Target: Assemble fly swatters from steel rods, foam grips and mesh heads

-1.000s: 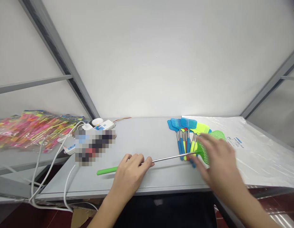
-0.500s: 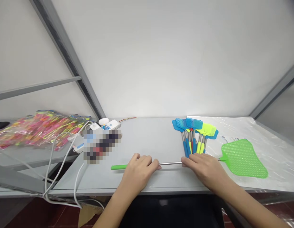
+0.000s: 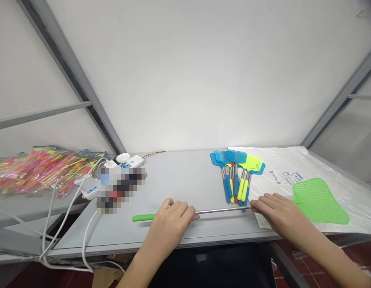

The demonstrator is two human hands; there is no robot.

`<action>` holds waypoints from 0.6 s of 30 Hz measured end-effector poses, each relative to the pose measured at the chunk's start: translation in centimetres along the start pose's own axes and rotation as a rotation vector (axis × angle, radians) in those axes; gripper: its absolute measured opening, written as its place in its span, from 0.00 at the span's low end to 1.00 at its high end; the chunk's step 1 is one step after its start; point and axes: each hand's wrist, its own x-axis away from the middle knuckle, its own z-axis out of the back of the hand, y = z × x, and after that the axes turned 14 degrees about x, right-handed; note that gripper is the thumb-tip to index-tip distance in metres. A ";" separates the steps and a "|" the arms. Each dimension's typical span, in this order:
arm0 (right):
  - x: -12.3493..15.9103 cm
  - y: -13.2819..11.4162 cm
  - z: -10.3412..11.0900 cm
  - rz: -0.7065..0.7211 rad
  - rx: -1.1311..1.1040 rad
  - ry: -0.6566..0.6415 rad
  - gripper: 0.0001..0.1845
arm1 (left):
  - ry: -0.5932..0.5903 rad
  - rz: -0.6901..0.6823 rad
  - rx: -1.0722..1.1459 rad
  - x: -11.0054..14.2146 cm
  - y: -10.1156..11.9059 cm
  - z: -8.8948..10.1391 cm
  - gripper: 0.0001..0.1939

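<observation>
A green fly swatter (image 3: 320,202) with a long metal shaft lies crosswise before me, its mesh head at the right and its green grip at the left. My left hand (image 3: 173,224) is closed around the shaft near the grip. Closer to the head, my right hand (image 3: 283,214) is also wrapped around the shaft. Behind the shaft, a fanned pile of shorter fly swatters (image 3: 236,176) in blue, yellow and red lies on the grey table (image 3: 179,180). The right hand is just in front of and to the right of this pile.
White plastic sheeting (image 3: 281,160) with printed labels covers the table's right part. Power strips (image 3: 134,161) with white cables (image 3: 47,224) sit at the left, beside a blurred-out patch. Bagged colourful items (image 3: 50,168) lie on a surface at far left. Metal posts (image 3: 68,76) frame the wall.
The right hand has gone from the swatter's head to the shaft, then slid along it to the right. The head now lies farther right, over the sheeting. The left hand keeps its hold.
</observation>
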 end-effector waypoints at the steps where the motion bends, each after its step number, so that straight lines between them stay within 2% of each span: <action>1: -0.3 -0.3 0.2 -0.019 0.004 0.013 0.09 | 0.007 0.004 -0.006 -0.3 0.4 0.0 0.12; 6: -3.6 -3.4 1.5 -0.024 -0.018 0.034 0.13 | 0.020 -0.026 -0.003 -2.5 2.6 -0.1 0.12; 10: -5.7 -5.1 1.3 0.027 -0.019 0.061 0.16 | 0.031 -0.020 -0.006 -2.9 2.8 0.2 0.13; 14: -5.5 -4.6 0.6 0.085 -0.014 0.117 0.15 | -0.007 0.001 0.019 -1.1 1.7 1.0 0.12; 18: -3.8 -2.5 0.3 0.136 0.035 0.120 0.14 | -0.032 0.034 0.003 1.4 0.4 1.9 0.12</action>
